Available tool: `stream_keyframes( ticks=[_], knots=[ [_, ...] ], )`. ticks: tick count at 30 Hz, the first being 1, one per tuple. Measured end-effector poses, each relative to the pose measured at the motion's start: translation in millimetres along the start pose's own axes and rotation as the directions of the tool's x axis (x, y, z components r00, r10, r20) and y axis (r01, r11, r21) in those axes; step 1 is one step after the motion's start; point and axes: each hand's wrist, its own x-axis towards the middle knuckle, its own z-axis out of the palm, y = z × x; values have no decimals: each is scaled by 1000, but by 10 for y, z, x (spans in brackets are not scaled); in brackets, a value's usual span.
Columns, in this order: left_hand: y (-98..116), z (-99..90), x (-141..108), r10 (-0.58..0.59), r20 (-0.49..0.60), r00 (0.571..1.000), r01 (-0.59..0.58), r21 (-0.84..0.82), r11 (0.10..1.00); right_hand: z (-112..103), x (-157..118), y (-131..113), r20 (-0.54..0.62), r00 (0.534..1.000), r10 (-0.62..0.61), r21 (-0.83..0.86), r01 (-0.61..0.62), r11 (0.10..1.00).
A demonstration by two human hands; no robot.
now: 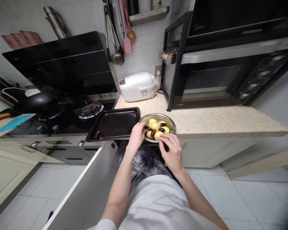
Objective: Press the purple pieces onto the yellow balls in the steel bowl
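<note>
A metal bowl (174, 124) stands at the counter's front edge, holding several pale yellow round pieces (155, 126) and a few dark, glossy oblong pieces (153, 133). I cannot tell what kind of food they are. Over the bowl's left side, my left hand (137, 133) is closed, its fingertips at a dark oblong piece (148, 128). My right hand (171, 149) reaches in at the front right, fingers curled against a yellow round piece (157, 135). Left of the bowl lies a black baking tray (117, 123), with a dark reddish piece (97, 135) in its near left corner.
Behind the bowl sits a white rice cooker (137, 86). An oven (213, 76) occupies the right of the counter. The gas stove (88, 110) and a black wok (42, 102) are to the left. Below the tray, a cabinet door (86, 179) stands open by my legs.
</note>
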Motion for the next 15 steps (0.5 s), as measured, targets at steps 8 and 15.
stream_keyframes(
  ticks=[8, 15],
  knots=[
    [-60, -6, 59, 56, 42, 998, -53, -74, 996, 27, -2, 25, 11, 1000, -14, -17, 14, 1000],
    [18, -49, 10, 82, 32, 996, -78, -103, 992, 64, 6, 25, 64, 998, -18, -71, 23, 997]
  ],
)
